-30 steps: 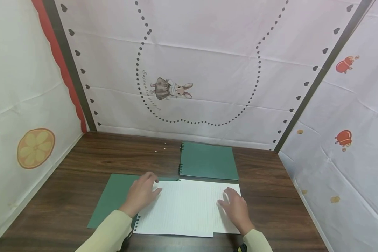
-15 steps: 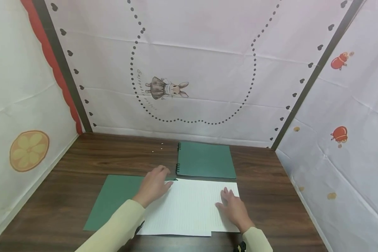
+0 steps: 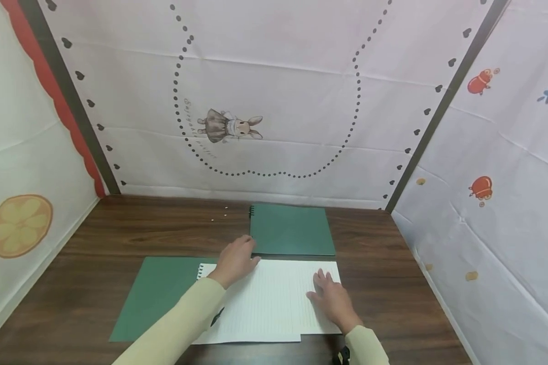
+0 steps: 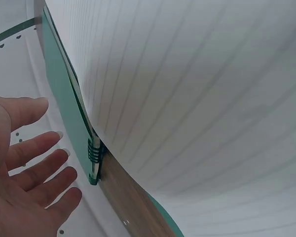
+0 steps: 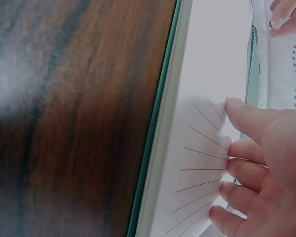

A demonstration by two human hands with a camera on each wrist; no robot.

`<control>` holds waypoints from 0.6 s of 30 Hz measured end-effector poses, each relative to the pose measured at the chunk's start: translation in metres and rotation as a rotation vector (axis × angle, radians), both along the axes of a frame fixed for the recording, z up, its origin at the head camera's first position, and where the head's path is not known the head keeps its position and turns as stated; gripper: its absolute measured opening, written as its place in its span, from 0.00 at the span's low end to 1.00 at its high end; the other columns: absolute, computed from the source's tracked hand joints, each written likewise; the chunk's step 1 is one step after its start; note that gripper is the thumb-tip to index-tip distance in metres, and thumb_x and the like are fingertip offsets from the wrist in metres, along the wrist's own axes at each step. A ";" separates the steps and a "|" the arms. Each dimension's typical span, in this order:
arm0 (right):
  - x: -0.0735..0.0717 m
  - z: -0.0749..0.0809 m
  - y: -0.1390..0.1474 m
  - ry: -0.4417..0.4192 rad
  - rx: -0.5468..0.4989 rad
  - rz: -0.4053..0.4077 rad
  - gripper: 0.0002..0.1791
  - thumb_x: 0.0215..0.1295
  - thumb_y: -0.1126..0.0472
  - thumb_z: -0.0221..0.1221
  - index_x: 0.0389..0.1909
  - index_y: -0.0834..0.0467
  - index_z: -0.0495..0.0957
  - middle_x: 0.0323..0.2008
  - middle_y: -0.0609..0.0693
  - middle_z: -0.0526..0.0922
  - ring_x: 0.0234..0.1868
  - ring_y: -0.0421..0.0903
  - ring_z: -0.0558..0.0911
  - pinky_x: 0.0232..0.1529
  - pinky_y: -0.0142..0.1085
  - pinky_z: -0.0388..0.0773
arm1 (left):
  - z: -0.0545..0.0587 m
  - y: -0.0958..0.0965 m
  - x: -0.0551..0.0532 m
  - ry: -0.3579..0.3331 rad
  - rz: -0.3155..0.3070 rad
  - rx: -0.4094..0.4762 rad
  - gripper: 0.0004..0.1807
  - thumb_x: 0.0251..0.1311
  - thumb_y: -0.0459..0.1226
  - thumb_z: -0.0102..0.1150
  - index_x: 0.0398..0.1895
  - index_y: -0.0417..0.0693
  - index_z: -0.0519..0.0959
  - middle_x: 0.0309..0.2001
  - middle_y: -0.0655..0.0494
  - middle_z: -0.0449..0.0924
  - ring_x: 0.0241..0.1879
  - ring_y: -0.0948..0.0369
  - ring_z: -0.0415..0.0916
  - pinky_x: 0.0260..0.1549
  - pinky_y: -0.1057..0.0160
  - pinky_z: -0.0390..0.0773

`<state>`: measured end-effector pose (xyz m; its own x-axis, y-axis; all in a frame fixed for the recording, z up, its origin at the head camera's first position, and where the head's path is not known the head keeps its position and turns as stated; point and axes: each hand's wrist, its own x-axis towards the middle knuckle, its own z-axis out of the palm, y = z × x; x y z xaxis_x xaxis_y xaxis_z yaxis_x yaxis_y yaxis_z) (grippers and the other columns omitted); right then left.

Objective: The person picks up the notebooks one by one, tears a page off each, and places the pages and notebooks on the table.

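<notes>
An open notebook with lined white pages [image 3: 274,309] lies at the table's front. Its green cover [image 3: 160,294] is folded out to the left, and punched holes show along the loose-looking left page edge. My left hand [image 3: 236,261] is over the top of the pages, fingers spread and loosely bent, holding nothing in the left wrist view. A lined sheet [image 4: 187,98] fills much of that view beside the hand. On the right page rests my right hand [image 3: 333,301], its relaxed fingertips [image 5: 229,148] touching the paper.
A closed green spiral notebook [image 3: 292,230] lies just behind the open one, its coil on the left. Small white scraps [image 3: 226,215] are on the wooden table [image 3: 164,223]. Printed cloth walls [image 3: 301,126] stand at the back and both sides.
My left hand has moved right and away over the pages from their left edge, uncovering the upper holes. My right hand stays on the right page. The head view has turned slightly right.
</notes>
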<state>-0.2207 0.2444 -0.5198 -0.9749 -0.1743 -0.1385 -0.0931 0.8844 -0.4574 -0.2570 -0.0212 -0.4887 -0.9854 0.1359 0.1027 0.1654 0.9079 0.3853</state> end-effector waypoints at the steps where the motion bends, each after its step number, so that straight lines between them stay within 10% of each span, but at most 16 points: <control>1: 0.000 0.000 0.000 0.003 0.003 0.003 0.31 0.64 0.52 0.62 0.65 0.62 0.71 0.70 0.62 0.65 0.68 0.68 0.66 0.65 0.60 0.63 | 0.000 0.002 -0.002 -0.008 -0.009 -0.007 0.21 0.60 0.42 0.64 0.54 0.40 0.79 0.59 0.43 0.76 0.58 0.48 0.75 0.56 0.48 0.77; 18: 0.000 -0.001 0.002 0.036 -0.015 -0.016 0.31 0.61 0.52 0.64 0.64 0.59 0.73 0.69 0.62 0.67 0.66 0.67 0.69 0.63 0.60 0.65 | -0.004 0.022 -0.028 -0.074 -0.117 -0.117 0.23 0.64 0.39 0.59 0.60 0.36 0.74 0.66 0.39 0.69 0.65 0.46 0.70 0.59 0.48 0.74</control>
<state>-0.2208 0.2469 -0.5212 -0.9819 -0.1606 -0.1008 -0.0958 0.8790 -0.4671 -0.2851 0.0013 -0.4928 -0.9664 0.2568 0.0072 0.2476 0.9235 0.2929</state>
